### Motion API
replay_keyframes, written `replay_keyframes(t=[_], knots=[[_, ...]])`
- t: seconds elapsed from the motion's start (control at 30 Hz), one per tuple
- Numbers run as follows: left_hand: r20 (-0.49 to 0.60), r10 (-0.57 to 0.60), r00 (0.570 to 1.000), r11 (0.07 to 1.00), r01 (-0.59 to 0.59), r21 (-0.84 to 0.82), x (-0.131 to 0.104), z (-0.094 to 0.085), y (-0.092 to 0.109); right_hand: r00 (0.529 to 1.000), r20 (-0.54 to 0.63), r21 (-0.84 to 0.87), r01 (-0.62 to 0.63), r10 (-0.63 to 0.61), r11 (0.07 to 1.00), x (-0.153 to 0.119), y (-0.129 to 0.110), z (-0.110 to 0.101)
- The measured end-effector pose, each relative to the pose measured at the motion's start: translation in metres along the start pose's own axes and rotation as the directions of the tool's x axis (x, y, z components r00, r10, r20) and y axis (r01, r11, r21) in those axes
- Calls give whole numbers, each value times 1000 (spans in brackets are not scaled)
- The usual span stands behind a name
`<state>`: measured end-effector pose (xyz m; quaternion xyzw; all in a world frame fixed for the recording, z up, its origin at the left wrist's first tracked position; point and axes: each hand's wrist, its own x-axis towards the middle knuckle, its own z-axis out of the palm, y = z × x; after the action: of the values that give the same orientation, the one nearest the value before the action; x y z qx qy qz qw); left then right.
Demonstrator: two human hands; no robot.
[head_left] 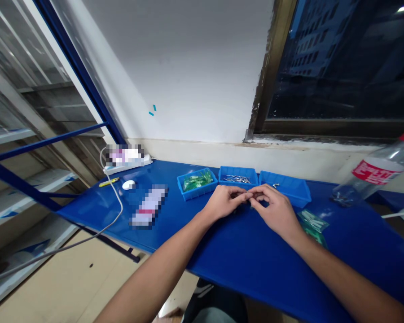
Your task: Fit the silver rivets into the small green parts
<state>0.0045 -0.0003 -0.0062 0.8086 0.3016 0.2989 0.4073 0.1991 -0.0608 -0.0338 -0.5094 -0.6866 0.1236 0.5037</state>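
My left hand (226, 201) and my right hand (273, 207) meet fingertip to fingertip over the blue table (235, 251), in front of three blue bins. Both hands have their fingers pinched together; whatever is between them is too small and hidden to name. The left bin (199, 195) holds green packets (198, 179). Behind my fingers, the middle bin (239, 170) has thin metal screws or pins (236, 179) in it. A small metal piece (276, 185) lies in the right bin (298, 190), which my right hand partly covers.
Clear and green packets (313, 221) lie right of my right hand, near a large plastic bottle (373, 172). At left are a blurred-out flat item (151, 205), a white round object (129, 185), a yellow cutter (109, 182), a power strip (128, 165) and a cable (121, 204).
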Motion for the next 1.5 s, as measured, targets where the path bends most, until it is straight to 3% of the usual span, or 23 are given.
replay_keyframes(t=[0.17, 0.33, 0.5, 0.7, 0.83, 1.0, 1.3, 1.5], knots=[[-21, -4, 1000, 1000, 4, -4, 2, 0, -8, 999, -9, -23, 33, -33, 999, 0, -3, 1], [-50, 37, 998, 997, -33, 66, 3, 0, -13, 994, -16, 70, -110, 111, 992, -2, -2, 4], [-67, 78, 995, 995, -73, 65, 4, 2, -13, 987, 34, 75, -158, 156, 985, -3, 4, 7], [-96, 62, 993, 998, -65, -20, 2, 4, -7, 997, 65, -48, -37, 40, 998, -1, 2, 6], [-23, 0, 1000, 999, 1, 40, 0, 0, -2, 999, 28, -48, -30, 31, 998, 0, 1, 3], [38, -42, 998, 999, 43, -31, 0, 0, -6, 999, 39, -22, 18, -17, 1000, 0, 1, 2], [-57, -33, 998, 999, 33, 12, 3, 0, -11, 992, 18, 79, -124, 123, 989, -2, 4, 7], [-115, 9, 993, 994, -21, -105, 5, 2, -14, 992, 19, 89, -124, 123, 988, 0, 5, 4]])
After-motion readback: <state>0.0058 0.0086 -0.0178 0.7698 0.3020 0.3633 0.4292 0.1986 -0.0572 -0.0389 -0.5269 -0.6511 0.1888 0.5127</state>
